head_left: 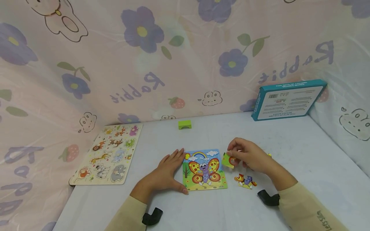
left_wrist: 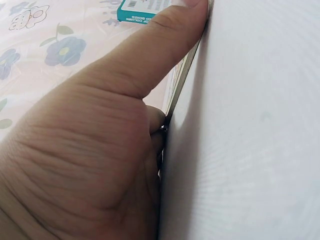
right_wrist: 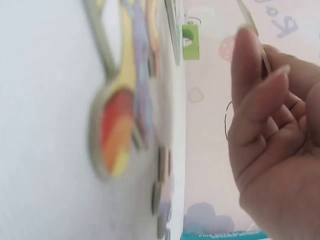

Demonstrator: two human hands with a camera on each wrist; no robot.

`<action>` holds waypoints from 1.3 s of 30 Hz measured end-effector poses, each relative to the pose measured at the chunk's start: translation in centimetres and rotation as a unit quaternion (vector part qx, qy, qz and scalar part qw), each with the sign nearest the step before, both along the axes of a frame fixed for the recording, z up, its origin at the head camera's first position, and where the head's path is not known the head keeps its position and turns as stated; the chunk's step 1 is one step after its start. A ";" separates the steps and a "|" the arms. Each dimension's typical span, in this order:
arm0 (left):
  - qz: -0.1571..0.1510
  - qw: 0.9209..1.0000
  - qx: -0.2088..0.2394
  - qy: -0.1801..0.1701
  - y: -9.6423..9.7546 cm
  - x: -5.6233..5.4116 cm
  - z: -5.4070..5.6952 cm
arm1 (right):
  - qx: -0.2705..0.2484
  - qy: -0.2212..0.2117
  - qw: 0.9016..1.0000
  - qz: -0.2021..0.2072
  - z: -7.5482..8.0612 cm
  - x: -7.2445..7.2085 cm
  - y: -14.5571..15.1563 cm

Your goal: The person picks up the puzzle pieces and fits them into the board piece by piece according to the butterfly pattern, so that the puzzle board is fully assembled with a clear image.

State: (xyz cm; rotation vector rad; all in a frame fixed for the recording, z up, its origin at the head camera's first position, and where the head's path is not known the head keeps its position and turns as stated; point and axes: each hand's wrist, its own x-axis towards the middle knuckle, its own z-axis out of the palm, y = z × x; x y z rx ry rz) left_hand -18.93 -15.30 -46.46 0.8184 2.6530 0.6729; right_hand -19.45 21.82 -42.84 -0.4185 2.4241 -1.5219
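Observation:
A square butterfly puzzle board (head_left: 204,170) lies flat on the white table. My left hand (head_left: 166,175) spreads along its left side, fingertips at the upper left edge and thumb at the lower left corner. In the left wrist view the thumb (left_wrist: 150,55) reaches along the board's thin edge. Just right of the board, my right hand (head_left: 251,155) pinches a green puzzle piece (head_left: 227,161) with a red-and-orange round part. Loose butterfly pieces (head_left: 247,183) in red, yellow and purple lie below that hand; one red-orange piece (right_wrist: 116,132) looms close in the right wrist view.
An animal puzzle board (head_left: 131,176) lies at the left. A green arch block (head_left: 185,124) stands near the back cloth, and a teal-edged box (head_left: 289,101) leans at the back right. A small yellow bit (head_left: 269,155) shows behind my right wrist.

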 end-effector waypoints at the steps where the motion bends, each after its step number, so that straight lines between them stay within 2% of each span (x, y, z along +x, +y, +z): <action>1: 0.000 1.000 -0.001 0.000 0.0 0.0 0.0 | 0.001 0.002 1.000 0.001 0.0 0.0 -0.2; 10: 0.000 1.000 -0.006 0.000 0.0 -0.1 0.0 | -0.018 0.015 0.999 0.033 -0.4 0.6 -2.1; 18: -0.005 1.000 -0.003 -0.001 -0.1 -0.1 0.0 | -0.063 0.004 0.997 0.048 -0.8 2.2 -5.4; 22: -0.006 1.000 -0.004 -0.001 -0.1 -0.1 0.0 | -0.079 -0.012 0.996 0.051 -1.3 2.8 -7.3; 27: -0.008 1.000 -0.002 0.000 -0.2 -0.1 0.0 | -0.090 -0.006 0.994 0.057 -2.3 3.3 -9.2; 29: -0.007 1.000 -0.002 0.001 -0.2 -0.1 0.0 | -0.083 0.004 0.995 0.056 -2.7 3.5 -9.8; 34: -0.003 1.000 0.000 -0.002 -0.2 -0.1 -0.1 | -0.029 0.047 0.997 0.055 -3.4 3.8 -10.6; 39: -0.006 1.000 -0.003 -0.001 -0.1 -0.1 0.0 | 0.015 0.088 0.994 0.054 -3.5 3.9 -10.7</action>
